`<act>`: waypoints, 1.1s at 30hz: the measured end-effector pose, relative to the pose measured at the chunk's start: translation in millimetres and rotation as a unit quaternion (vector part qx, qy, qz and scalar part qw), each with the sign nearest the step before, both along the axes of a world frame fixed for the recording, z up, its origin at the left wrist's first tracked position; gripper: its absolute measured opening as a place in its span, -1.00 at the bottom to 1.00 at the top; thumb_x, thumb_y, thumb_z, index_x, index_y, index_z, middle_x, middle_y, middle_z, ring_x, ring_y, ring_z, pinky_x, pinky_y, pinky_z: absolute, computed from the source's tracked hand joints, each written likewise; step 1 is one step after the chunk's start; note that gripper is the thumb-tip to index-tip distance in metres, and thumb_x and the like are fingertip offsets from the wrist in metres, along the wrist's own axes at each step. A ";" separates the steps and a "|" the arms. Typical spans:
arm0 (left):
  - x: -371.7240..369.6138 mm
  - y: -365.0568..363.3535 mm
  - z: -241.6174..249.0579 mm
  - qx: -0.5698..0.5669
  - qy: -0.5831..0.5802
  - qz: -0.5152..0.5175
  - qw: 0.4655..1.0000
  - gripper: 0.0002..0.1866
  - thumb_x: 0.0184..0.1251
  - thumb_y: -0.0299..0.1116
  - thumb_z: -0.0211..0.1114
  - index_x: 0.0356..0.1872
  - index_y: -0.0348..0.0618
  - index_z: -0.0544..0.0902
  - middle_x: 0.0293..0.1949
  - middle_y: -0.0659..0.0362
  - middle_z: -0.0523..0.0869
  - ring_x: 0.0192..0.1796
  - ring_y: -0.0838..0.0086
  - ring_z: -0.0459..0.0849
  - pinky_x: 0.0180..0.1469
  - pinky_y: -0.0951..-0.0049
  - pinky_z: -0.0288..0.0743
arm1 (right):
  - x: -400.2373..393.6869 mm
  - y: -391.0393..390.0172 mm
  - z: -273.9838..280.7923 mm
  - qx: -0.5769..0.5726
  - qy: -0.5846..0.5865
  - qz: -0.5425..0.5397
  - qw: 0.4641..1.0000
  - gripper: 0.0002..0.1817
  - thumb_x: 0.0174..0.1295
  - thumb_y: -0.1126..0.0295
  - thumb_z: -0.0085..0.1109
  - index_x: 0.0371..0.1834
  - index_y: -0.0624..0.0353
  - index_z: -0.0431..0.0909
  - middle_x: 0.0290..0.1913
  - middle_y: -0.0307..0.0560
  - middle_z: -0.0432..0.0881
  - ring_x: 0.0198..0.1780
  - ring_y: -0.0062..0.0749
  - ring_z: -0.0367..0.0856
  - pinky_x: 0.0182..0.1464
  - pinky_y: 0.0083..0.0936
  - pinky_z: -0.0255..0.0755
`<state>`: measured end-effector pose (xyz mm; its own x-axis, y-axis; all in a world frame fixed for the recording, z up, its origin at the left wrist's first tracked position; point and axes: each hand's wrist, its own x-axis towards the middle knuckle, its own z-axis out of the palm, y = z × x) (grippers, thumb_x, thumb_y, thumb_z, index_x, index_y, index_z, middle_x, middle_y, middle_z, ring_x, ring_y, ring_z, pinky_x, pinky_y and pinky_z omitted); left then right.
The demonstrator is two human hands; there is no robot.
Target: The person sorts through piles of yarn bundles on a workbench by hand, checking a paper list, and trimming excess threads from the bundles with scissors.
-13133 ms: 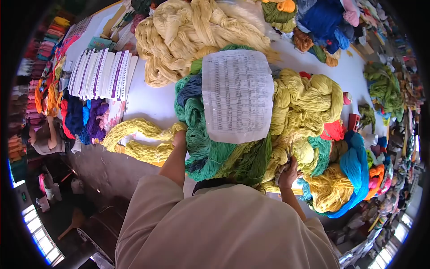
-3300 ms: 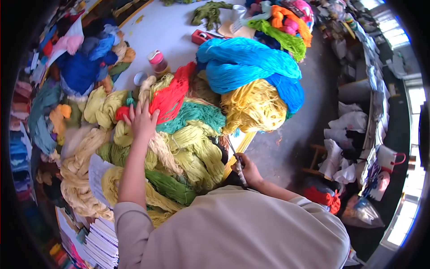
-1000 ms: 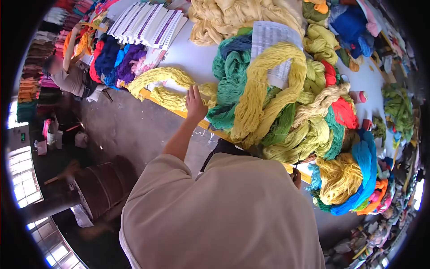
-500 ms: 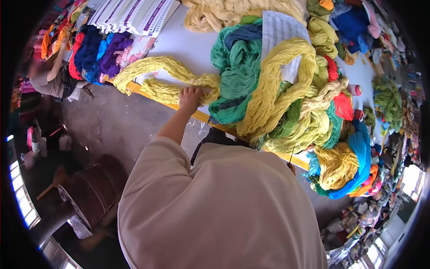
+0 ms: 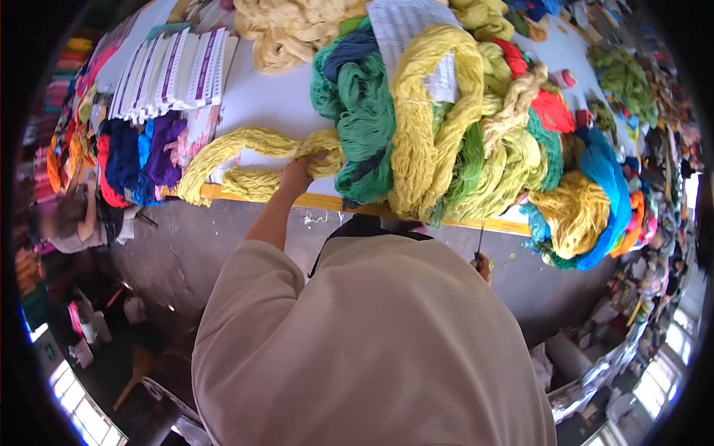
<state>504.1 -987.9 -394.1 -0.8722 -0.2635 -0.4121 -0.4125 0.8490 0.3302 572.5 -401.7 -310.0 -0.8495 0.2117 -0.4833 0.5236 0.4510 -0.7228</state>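
My left hand (image 5: 296, 175) grips the right end of a pale yellow skein of yarn (image 5: 249, 139), which lies in a long loop along the table's front edge. Its fingertips are partly hidden by the strands. Low at my right side, my right hand (image 5: 484, 267) is closed round a thin, dark, pointed tool (image 5: 480, 241) with its tip upward; most of this hand is hidden by my body. Just right of the left hand lies a green skein (image 5: 364, 111), and beside it a larger yellow skein (image 5: 405, 97) is draped over a pile of yarn.
Purple-striped paper strips (image 5: 175, 74) and cream yarn (image 5: 290, 33) lie farther back on the table (image 5: 249, 93). A printed sheet (image 5: 394, 26) is partly under the yellow skein. Gold yarn (image 5: 573, 212) and blue yarn (image 5: 606, 186) hang at the right. Another person (image 5: 74, 223) is at far left.
The view has turned, so the table looks more level. My left hand's fingers have reached further into the yellow skein's right end. More of my right hand and its tool shows.
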 end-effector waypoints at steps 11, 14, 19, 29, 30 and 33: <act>-19.1 62.1 55.9 0.016 0.332 0.056 0.941 -0.20 0.18 -0.45 0.34 0.47 -0.23 0.20 0.46 -0.25 0.18 0.47 -0.20 0.20 0.46 -0.04 0.17 | 107.6 31.7 -33.5 0.102 -0.092 -0.089 0.986 -0.51 0.22 0.40 0.37 0.24 0.10 0.49 -0.13 -0.05 0.76 -0.06 -0.34 0.76 -0.04 -0.42 0.58; -36.9 143.9 168.8 0.055 0.458 -0.036 0.886 -0.27 0.23 -0.49 0.28 0.45 -0.27 0.24 0.47 -0.27 0.14 0.47 -0.16 0.19 0.49 -0.03 0.08 | 166.6 51.0 -61.9 0.137 -0.113 -0.113 0.978 -0.49 0.21 0.32 0.38 0.25 0.04 0.52 -0.08 -0.03 0.77 -0.05 -0.24 0.76 -0.01 -0.36 0.58; -42.6 278.5 210.7 0.145 0.393 -0.400 0.815 -0.52 0.21 -0.61 0.16 0.20 -0.20 0.62 0.43 -0.20 0.32 0.49 -0.12 0.26 0.53 0.02 0.09 | 258.7 46.2 -59.9 0.141 -0.163 -0.170 0.962 -0.38 0.12 0.08 0.49 0.24 -0.02 0.51 -0.15 0.09 0.77 -0.07 -0.06 0.77 -0.08 -0.22 0.59; -74.8 456.4 84.8 -0.224 -0.008 -0.544 0.809 0.21 -0.08 -0.11 0.68 0.60 0.41 0.05 0.66 0.06 -0.41 0.65 -0.09 -0.45 0.50 -0.40 -0.02 | 509.5 -10.3 -117.3 0.010 -0.123 -0.461 0.879 -0.42 0.15 0.26 0.48 0.22 0.15 0.49 -0.23 -0.15 0.68 -0.23 -0.40 0.60 -0.06 -0.42 0.52; -77.1 460.3 89.2 -0.220 0.002 -0.548 0.807 0.05 -0.01 -0.18 0.64 0.54 0.33 0.20 0.65 0.00 -0.20 0.66 -0.10 -0.33 0.48 -0.32 0.10 | 520.4 -18.4 -103.3 0.052 -0.173 -0.456 0.871 -0.41 0.15 0.24 0.48 0.23 0.15 0.49 -0.20 -0.09 0.70 -0.20 -0.35 0.65 -0.05 -0.39 0.53; -114.7 447.5 57.4 -0.202 0.143 -0.588 0.770 -0.49 0.14 -0.40 0.47 0.16 -0.08 0.56 0.36 0.00 0.42 0.47 0.12 0.30 0.34 0.09 0.44 | 571.3 -43.6 -109.0 0.075 -0.237 -0.445 0.860 -0.40 0.15 0.18 0.46 0.23 0.15 0.50 -0.13 0.02 0.73 -0.10 -0.22 0.72 -0.02 -0.37 0.54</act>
